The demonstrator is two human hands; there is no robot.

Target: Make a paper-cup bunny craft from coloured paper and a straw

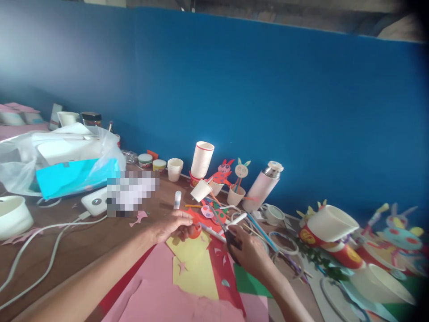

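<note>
My left hand (174, 225) pinches a small rounded piece of orange-red paper (195, 231) above the sheets. In my right hand (250, 250) is a pair of scissors (233, 242), gripped by its dark handles, blades pointing up and left. The blades are apart from the paper piece as far as I can see. Below the hands lie a yellow sheet (194, 273), a red sheet (225, 279) and a large pink sheet (157, 290). Paper scraps (182, 267) are scattered on the yellow one. Just beyond, spotted paper cutouts (212, 212) rest among sticks and pens.
Paper cups (203, 158), rabbit figures (241, 170) and a thermos (263, 187) line the blue partition (268, 98). At left are a plastic bag (77, 156), a white device with cables (95, 201) and a bowl (15, 217). Cups and bowls (330, 226) crowd the right.
</note>
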